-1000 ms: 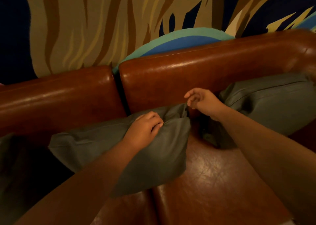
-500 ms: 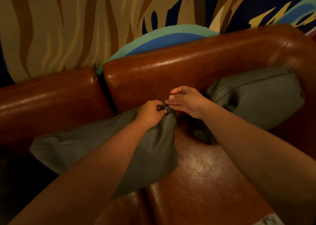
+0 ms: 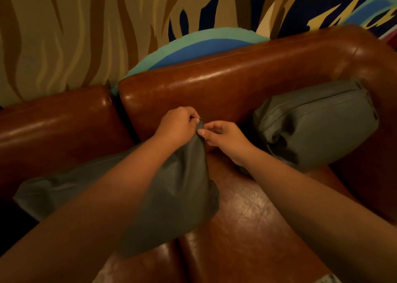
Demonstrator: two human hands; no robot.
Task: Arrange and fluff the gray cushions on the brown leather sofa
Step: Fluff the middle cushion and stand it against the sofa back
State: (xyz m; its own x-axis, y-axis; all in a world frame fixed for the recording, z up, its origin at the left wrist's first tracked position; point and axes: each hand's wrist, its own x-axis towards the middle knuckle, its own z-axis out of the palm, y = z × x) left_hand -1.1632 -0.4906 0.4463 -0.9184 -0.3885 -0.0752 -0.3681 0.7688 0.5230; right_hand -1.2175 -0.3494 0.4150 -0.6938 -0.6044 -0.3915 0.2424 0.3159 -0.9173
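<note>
Against the sofa (image 3: pixel 225 82) back, left hand (image 3: pixel 178 125) bunches the near gray cushion (image 3: pixel 178 196) corner; right hand (image 3: pixel 223 135) pinches it too. Such narrow grips could slip mid-shake, dropping it askew.

Dim, warm, amber-toned indoor light. It seems to fall from above: soft white glare streaks run along the top of the brown leather sofa (image 3: pixel 225 82) backrest, and a broader dull sheen shows on the seat at lower centre. The far left edge and lower left corner sink into near-black shadow, as does the right side below the sofa arm. The gray cushion at right (image 3: pixel 315 121) is evenly lit and fairly sharp, its seam visible. The nearer gray cushion (image 3: pixel 178 192) and both forearms are soft and slightly smeared. The painted wall (image 3: pixel 64 35) looks flat and muted. Wide-angle distortion bows the sofa back and stretches the forearms toward the bottom corners.
</note>
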